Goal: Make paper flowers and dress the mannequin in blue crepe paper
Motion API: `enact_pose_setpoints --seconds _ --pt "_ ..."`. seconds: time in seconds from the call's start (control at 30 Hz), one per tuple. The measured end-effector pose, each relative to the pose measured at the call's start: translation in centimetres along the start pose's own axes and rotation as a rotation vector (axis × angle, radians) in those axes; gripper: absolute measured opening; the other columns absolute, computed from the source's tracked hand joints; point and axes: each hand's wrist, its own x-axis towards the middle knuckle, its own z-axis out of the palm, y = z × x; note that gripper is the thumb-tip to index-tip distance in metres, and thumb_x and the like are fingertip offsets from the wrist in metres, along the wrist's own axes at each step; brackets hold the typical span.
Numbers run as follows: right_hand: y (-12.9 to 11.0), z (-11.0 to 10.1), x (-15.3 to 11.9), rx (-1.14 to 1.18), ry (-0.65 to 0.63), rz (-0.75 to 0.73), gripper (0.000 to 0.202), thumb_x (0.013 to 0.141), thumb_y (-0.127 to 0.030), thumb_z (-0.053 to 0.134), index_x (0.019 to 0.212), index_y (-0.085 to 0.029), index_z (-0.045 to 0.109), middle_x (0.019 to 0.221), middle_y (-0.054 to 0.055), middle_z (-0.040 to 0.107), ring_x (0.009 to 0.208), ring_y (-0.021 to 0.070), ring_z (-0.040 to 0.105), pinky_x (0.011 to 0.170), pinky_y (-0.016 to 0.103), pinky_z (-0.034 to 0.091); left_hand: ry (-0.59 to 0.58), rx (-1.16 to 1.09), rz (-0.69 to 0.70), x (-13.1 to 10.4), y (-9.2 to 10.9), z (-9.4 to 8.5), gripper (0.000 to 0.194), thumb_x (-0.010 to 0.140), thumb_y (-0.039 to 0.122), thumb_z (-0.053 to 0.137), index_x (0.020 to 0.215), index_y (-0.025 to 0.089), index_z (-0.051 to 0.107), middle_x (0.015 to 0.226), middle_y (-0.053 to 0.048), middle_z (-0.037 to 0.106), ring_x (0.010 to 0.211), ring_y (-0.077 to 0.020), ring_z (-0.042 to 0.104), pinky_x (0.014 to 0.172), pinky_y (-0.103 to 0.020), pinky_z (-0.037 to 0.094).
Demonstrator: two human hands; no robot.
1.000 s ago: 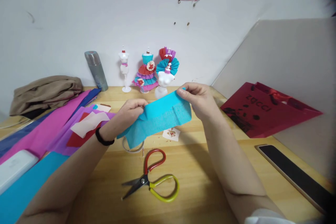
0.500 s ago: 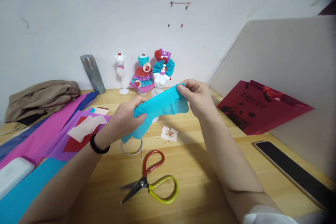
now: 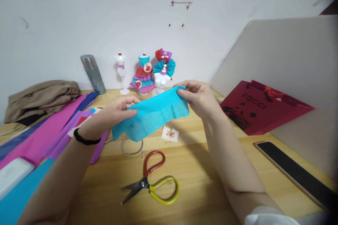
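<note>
Between my hands a strip of blue crepe paper (image 3: 155, 112) is held up above the table, its upper edge folded over and its lower part hanging loose. My left hand (image 3: 116, 112) pinches its left end between thumb and fingers. The right end is gripped by my right hand (image 3: 196, 96), thumb in front and fingers behind. Below the paper lie open scissors (image 3: 144, 182) with one red and one yellow handle. Behind it stands a white dress-form figure (image 3: 161, 79), its lower part hidden by the paper.
Two figures in paper dresses (image 3: 144, 74) and a bare one (image 3: 120, 68) stand by the wall, near a flask (image 3: 93, 74). Coloured paper sheets (image 3: 60, 119) lie left. A red gift bag (image 3: 264, 109) and a phone (image 3: 293, 172) are on the right. A silver ring (image 3: 132, 153) lies mid-table.
My left hand has slid left along the folded edge, and the hanging part of the paper has opened out more toward me. My right hand has barely moved.
</note>
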Motion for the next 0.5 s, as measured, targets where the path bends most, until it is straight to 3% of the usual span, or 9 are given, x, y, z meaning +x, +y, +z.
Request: enact_pose_setpoints --seconds 0.17,0.33,0.5 --pt "0.4 0.0 0.1 -0.032 0.043 -0.028 0.015 0.060 -0.031 0.081 0.070 -0.023 0.072 0.066 0.001 0.068 0.058 0.0162 0.058 0.054 0.030 0.047 -0.007 0.116 -0.058 0.3 -0.5 -0.4 0.023 0.078 0.041 0.067 0.084 0.019 0.063 0.072 0.001 0.066 0.060 -0.0139 0.061 0.052 -0.023 0.048" --pt "0.8 -0.3 0.6 -0.172 0.136 -0.134 0.010 0.062 -0.026 0.076 0.067 -0.021 0.070 0.063 0.000 0.065 0.058 0.0138 0.054 0.055 0.028 0.043 0.146 0.308 0.001 0.9 -0.8 -1.0 0.027 0.076 0.043 0.065 0.067 0.018 0.058 0.059 0.002 0.057 0.051 -0.0109 0.050 0.044 -0.021 0.035" --pt "0.5 -1.3 1.1 -0.213 0.142 -0.113 0.012 0.062 -0.028 0.076 0.064 -0.019 0.067 0.059 -0.002 0.060 0.054 0.0113 0.049 0.053 0.026 0.038 0.229 0.315 0.077 1.9 -0.8 -1.7 0.028 0.071 0.043 0.068 0.064 0.017 0.058 0.058 0.003 0.052 0.052 -0.0096 0.045 0.045 -0.021 0.032"
